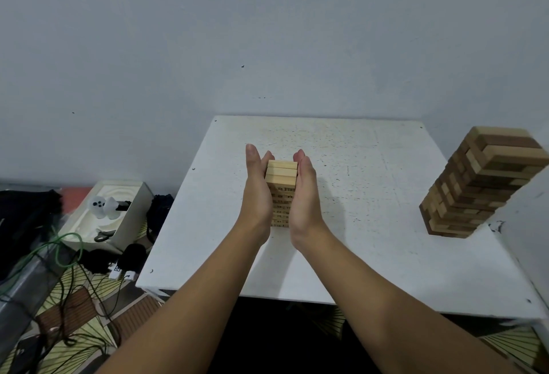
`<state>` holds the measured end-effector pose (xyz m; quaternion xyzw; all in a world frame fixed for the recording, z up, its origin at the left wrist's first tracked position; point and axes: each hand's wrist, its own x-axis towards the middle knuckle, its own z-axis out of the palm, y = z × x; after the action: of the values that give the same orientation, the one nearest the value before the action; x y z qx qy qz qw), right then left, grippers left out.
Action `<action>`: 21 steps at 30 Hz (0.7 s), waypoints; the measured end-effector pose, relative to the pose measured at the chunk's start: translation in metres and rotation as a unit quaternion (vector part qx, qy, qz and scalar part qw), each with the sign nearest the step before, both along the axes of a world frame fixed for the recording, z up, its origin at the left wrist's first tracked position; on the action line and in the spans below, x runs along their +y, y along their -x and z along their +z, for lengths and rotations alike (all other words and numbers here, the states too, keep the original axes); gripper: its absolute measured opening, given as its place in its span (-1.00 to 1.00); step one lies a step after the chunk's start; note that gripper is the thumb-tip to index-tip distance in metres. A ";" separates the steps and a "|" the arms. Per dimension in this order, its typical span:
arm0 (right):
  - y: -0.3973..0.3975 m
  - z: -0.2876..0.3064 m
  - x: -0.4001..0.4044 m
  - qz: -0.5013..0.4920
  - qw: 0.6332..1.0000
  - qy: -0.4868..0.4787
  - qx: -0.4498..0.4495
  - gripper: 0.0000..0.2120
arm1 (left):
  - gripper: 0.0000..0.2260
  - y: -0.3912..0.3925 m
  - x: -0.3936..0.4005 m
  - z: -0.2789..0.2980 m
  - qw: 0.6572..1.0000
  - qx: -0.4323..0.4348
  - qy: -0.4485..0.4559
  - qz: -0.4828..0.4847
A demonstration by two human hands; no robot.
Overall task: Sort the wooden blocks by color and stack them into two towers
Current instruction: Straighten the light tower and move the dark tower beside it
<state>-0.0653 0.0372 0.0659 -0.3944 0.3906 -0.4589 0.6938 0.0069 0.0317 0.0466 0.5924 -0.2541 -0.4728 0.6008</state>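
Both hands, left hand [258, 192] and right hand [306, 195], press flat against the light tower [282, 183] mid-frame on the desk [371, 180].

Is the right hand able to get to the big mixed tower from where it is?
Probably yes. The right hand is pressed flat against the light tower, and only bare table lies between it and the mixed tower at the right edge. Nothing blocks the way, though letting go comes first.
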 end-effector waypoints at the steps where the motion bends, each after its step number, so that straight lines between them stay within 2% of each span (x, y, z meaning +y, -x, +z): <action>1: 0.000 -0.001 0.000 0.001 1.000 -0.009 -0.012 -0.26 | -0.30 0.000 0.000 0.000 1.000 -0.003 0.001 0.001; 3: 0.002 -0.003 -0.001 -0.003 1.000 -0.015 -0.017 -0.33 | -0.32 0.000 0.000 0.000 1.000 -0.019 0.006 -0.005; 6: 0.006 0.001 0.000 -0.015 1.000 -0.009 -0.015 -0.59 | -0.33 -0.001 0.001 0.000 0.999 -0.046 0.021 -0.010; 10: 0.007 0.002 -0.003 -0.023 1.000 0.007 0.002 -0.71 | -0.33 -0.004 0.002 -0.002 0.998 -0.043 0.035 -0.008; 13: 0.007 0.001 -0.004 -0.018 0.999 0.014 0.038 -0.67 | -0.32 -0.001 0.002 -0.002 0.999 -0.040 0.029 -0.001; 17: 0.008 0.004 -0.002 0.002 1.000 -0.012 0.021 -0.40 | -0.32 0.002 0.003 -0.002 0.999 -0.026 0.016 0.017; 18: 0.008 0.003 -0.002 0.006 1.000 -0.012 0.022 -0.40 | -0.33 0.003 0.003 -0.002 0.999 -0.022 0.015 0.019; 21: 0.006 0.006 -0.001 0.000 1.000 -0.004 0.024 -0.57 | -0.33 0.004 0.002 -0.004 0.999 -0.019 0.011 0.025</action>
<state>-0.0717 0.0362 0.0722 -0.4026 0.4091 -0.4473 0.6859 0.0033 0.0341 0.0429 0.6010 -0.2558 -0.4431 0.6140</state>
